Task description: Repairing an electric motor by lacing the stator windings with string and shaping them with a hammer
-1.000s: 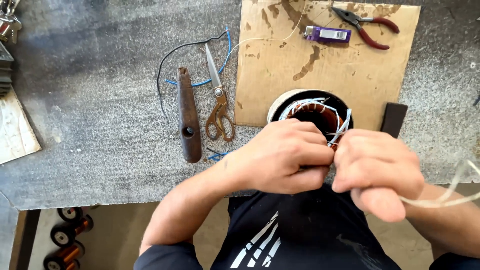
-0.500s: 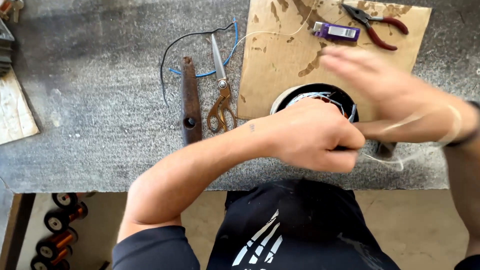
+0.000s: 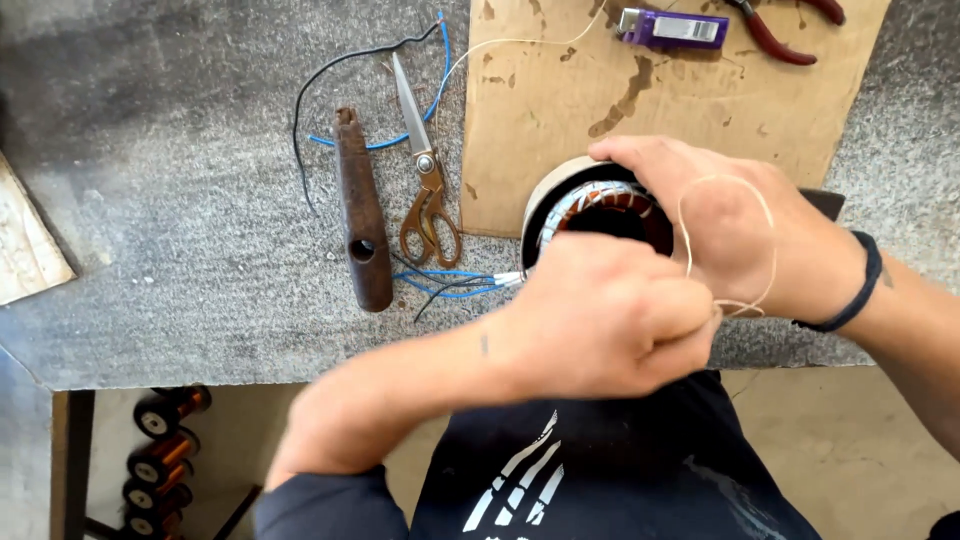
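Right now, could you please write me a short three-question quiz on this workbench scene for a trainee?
1. True or false: the scissors lie with their blades closed, right of the rusty hammer head.
2. Which hand has pale thread looped over its back: A the left hand, B the right hand?
3. Fill in: the purple lighter rests on a sheet of ____.

Key:
1. True.
2. B; it grips the motor stator.
3. Cardboard.
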